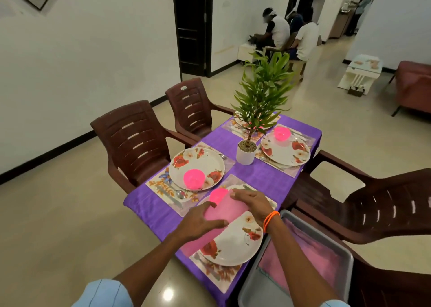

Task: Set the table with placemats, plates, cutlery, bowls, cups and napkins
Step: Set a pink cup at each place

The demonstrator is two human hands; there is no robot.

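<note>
A pink napkin (224,215) lies folded across the left side of the nearest floral plate (242,243), which rests on a flowered placemat (217,274). My left hand (200,220) presses on the napkin's near left part. My right hand (251,202) holds its far end, next to a pink bowl (218,193) on the same plate. A second plate (198,162) at the left carries another pink bowl (194,179), with a spoon (179,193) beside it. A third plate (285,151) at the far right holds a pink bowl (282,133).
A potted plant (247,153) stands mid-table on the purple cloth (151,211). A grey tray (345,255) with pink napkins sits at my right. Brown plastic chairs (135,139) surround the table. People sit far back by the wall.
</note>
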